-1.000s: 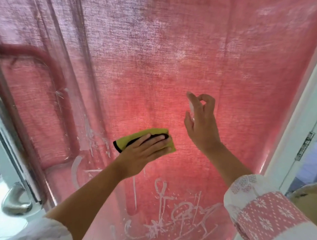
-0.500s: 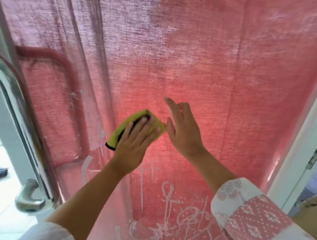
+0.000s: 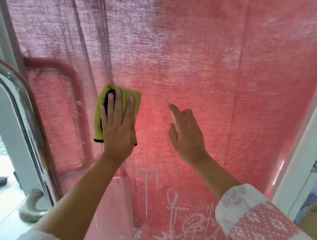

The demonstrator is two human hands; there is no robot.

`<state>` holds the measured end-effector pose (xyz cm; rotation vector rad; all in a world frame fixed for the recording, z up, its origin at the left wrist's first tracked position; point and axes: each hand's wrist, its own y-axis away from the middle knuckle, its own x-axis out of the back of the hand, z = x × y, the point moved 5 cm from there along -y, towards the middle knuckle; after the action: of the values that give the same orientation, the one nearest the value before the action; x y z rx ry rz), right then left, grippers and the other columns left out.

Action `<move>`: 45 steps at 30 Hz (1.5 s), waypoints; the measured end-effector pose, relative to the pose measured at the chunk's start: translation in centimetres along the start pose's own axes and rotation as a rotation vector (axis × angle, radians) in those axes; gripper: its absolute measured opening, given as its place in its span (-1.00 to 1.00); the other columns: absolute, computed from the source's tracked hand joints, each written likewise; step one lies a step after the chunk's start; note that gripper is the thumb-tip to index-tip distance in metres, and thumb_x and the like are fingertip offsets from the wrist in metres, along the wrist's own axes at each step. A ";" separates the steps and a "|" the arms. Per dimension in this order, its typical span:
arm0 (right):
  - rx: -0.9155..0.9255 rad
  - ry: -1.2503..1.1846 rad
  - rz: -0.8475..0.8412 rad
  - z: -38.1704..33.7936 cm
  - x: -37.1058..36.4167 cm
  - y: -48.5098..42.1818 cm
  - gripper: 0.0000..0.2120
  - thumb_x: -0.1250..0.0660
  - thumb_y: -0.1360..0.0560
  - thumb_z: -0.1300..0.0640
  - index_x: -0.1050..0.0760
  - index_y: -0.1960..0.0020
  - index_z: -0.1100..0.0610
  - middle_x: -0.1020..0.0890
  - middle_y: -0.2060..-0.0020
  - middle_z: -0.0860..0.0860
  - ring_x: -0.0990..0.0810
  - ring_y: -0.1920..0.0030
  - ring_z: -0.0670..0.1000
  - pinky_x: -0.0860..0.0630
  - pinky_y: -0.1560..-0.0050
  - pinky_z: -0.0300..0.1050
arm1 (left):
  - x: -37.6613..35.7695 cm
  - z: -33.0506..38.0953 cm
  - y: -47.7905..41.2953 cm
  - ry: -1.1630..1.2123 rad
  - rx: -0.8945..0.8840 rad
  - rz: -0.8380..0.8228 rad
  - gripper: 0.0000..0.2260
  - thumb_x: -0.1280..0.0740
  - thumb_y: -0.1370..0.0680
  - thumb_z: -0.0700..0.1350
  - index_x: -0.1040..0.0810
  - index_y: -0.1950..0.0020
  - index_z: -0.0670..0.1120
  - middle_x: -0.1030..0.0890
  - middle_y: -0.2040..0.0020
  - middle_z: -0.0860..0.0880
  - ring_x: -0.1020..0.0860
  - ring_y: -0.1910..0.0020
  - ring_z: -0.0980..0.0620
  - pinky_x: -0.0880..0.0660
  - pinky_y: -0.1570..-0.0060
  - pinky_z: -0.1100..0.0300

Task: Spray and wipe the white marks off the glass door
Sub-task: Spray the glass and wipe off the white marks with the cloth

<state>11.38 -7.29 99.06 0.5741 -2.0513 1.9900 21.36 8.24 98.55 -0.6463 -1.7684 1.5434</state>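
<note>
The left hand (image 3: 118, 125) lay flat, fingers straight, pressing the soft, limp cloth (image 3: 126, 99) against the glass door (image 3: 227, 82). The right hand (image 3: 186, 135) curled round a mostly hidden spray bottle (image 3: 173, 118). White marks (image 3: 172, 208) remained at six o'clock. The glass was probably slick, so a spread palm suited it.

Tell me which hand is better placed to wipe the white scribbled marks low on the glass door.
Left. The left hand presses the yellow-green cloth flat on the glass door, above the white marks; the right hand holds only a small white spray bottle.
</note>
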 end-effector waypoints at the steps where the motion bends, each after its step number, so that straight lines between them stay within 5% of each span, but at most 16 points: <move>1: -0.003 0.005 0.008 -0.1 0.1 -0.1 -0.54 -0.14 -0.54 0.20 -0.23 -0.43 0.11 -0.43 0.07 0.11 -0.35 0.23 -0.05 -0.33 0.43 -0.25 | -0.5 0.3 1.3 -0.001 -0.042 -0.016 -0.51 -0.15 -0.62 -0.23 -0.13 -0.54 -0.13 -0.04 -0.54 -0.19 0.02 -0.54 -0.19 0.07 -0.48 -0.20; 5: -0.016 0.040 0.021 -0.4 0.0 -0.7 -0.55 -0.16 -0.57 0.12 -0.22 -0.44 0.12 -0.44 0.07 0.14 -0.39 0.21 0.01 -0.39 0.40 -0.19 | -1.3 0.0 5.4 -0.076 -0.348 -0.162 -0.33 -0.31 -0.46 -0.29 -0.16 -0.53 -0.07 0.04 -0.58 -0.10 -0.01 -0.55 -0.15 0.05 -0.49 -0.16; 9: -0.016 0.085 0.018 -0.8 -0.3 -0.5 -0.57 -0.20 -0.57 0.10 -0.24 -0.41 0.10 -0.44 0.10 0.15 -0.43 0.21 0.08 -0.39 0.46 -0.17 | 0.1 -1.0 3.0 -0.092 -0.437 -0.175 -0.35 -0.31 -0.46 -0.29 -0.21 -0.53 -0.09 -0.13 -0.55 -0.16 -0.09 -0.54 -0.16 -0.04 -0.48 -0.17; 18: -0.005 0.099 0.069 -0.7 -0.3 -0.6 -0.57 -0.24 -0.56 0.13 -0.22 -0.39 0.08 -0.44 0.11 0.15 -0.45 0.20 0.08 -0.37 0.42 -0.21 | 2.4 -6.0 -4.7 -0.106 0.090 0.128 -0.51 -0.10 -0.63 -0.13 -0.13 -0.53 -0.26 -0.14 -0.50 -0.36 -0.08 -0.50 -0.34 -0.01 -0.47 -0.24; 26: -0.018 0.086 0.066 -0.6 -0.3 -0.5 -0.60 -0.15 -0.58 0.08 -0.21 -0.39 0.07 -0.44 0.09 0.15 -0.44 0.20 0.07 -0.40 0.36 -0.21 | 1.5 -6.7 5.0 -0.033 0.236 0.054 -0.50 -0.06 -0.63 -0.12 -0.07 -0.53 -0.28 -0.09 -0.49 -0.42 -0.03 -0.49 -0.39 0.00 -0.43 -0.33; 33: 0.008 0.074 0.054 -0.4 -0.4 -0.5 -0.61 -0.13 -0.59 0.07 -0.20 -0.40 0.07 -0.43 0.08 0.16 -0.43 0.19 0.06 -0.42 0.38 -0.20 | 3.6 -9.9 -1.9 -0.020 0.458 0.221 -0.53 -0.02 -0.66 -0.12 -0.08 -0.53 -0.28 -0.07 -0.50 -0.41 -0.02 -0.49 -0.40 0.11 -0.47 -0.17; 38: 0.019 0.078 0.060 -0.4 -0.4 -0.5 -0.61 -0.15 -0.59 0.09 -0.21 -0.39 0.07 -0.43 0.09 0.16 -0.42 0.20 0.05 -0.36 0.38 -0.23 | 3.2 -9.5 -0.6 0.008 0.392 0.250 -0.55 -0.04 -0.67 -0.13 -0.10 -0.53 -0.28 -0.09 -0.49 -0.41 -0.03 -0.49 -0.40 0.08 -0.48 -0.20; 45: 0.002 0.080 0.060 -0.3 -0.4 -0.6 -0.61 -0.18 -0.59 0.12 -0.20 -0.39 0.07 -0.43 0.08 0.17 -0.40 0.19 0.04 -0.32 0.30 -0.22 | 1.4 -8.0 8.9 0.043 0.366 0.046 -0.47 -0.07 -0.63 -0.15 0.04 -0.56 -0.20 -0.03 -0.50 -0.42 0.03 -0.49 -0.39 0.06 -0.45 -0.30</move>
<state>11.95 -6.98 99.45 0.4311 -2.0428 2.0140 25.98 15.87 90.51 -0.5351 -1.3963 1.8106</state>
